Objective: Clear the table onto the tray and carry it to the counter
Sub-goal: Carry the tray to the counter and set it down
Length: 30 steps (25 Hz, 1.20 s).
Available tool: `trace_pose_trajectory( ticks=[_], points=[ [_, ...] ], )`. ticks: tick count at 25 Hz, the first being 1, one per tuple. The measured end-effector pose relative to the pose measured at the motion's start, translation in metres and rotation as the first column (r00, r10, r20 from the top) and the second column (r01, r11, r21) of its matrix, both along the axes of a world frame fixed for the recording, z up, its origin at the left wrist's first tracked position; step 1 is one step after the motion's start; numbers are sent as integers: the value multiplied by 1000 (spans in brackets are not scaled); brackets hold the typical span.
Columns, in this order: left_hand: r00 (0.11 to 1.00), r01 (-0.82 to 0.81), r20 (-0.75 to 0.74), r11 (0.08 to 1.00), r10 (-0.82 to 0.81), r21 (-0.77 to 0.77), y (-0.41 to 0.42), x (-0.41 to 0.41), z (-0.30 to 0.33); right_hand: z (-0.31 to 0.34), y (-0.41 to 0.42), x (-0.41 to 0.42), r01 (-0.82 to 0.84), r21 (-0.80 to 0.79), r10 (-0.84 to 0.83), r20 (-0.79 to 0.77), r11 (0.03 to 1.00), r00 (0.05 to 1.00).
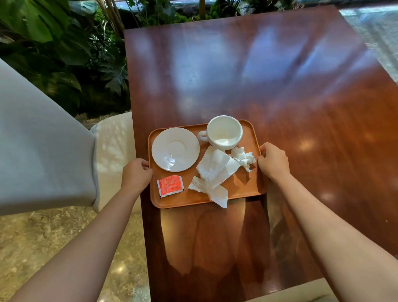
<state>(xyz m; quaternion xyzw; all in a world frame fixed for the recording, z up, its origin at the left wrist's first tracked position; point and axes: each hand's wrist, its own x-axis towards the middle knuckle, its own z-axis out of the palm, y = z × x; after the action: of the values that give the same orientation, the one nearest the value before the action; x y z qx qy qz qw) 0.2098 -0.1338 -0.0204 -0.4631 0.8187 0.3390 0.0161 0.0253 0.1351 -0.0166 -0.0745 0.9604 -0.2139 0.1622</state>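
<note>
Head view is showing both hands gripping the short ends of the wooden tray (244,190), which is sitting on the dark wooden table (281,80) near its left edge. The left hand (137,175) is curling its fingers around the left rim, and the right hand (273,161) is closing over the right rim with the thumb on top; both are clamped on the tray, though whether it is lifting off the table yet cannot be told.

Between the two grips everything is lying loose. Just inside the left grip the saucer (175,149) is resting flat, with the red packet (170,186) on the near side of it. The cup (224,132) is standing upright at the far edge, closer to the right grip, apart from the saucer. The unfolded napkin (214,170) is spreading across the middle, one corner hanging over the near rim, and the crumpled tissue (243,158) is lying just inside the right grip.

Clearing is looking finished, since nothing else is showing on the table, so the carry is what remains. The risks are lying there: any tilt between the hands could send the cup or saucer sliding on the smooth wood, and walking air could be lifting the tissue or overhanging napkin off. The grey chair (35,145) is standing close beside the left grip and could snag that elbow in turning away.
</note>
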Motion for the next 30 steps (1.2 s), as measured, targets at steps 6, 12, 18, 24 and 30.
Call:
trace_pose_trajectory(
  ticks=[6,12,18,24,30],
  points=[
    [1000,25,-8,999,-25,41,-4,4,1,6,0,-1,24,-19,-24,-14,1000,1000],
    [997,-14,-79,999,17,41,-4,13,8,9,-3,9,0,-139,-13,-91,990,996],
    [983,-86,-155,994,95,68,-1,31,0,4,-8,28,4,-226,-37,-140,974,990],
    [969,-102,-215,989,123,104,-16,49,17,28,-16,34,-45,-246,2,-175,968,985],
    [942,-142,-287,981,174,130,-34,94,65,78,-45,59,-121,-243,73,-196,962,978]
  ],
)
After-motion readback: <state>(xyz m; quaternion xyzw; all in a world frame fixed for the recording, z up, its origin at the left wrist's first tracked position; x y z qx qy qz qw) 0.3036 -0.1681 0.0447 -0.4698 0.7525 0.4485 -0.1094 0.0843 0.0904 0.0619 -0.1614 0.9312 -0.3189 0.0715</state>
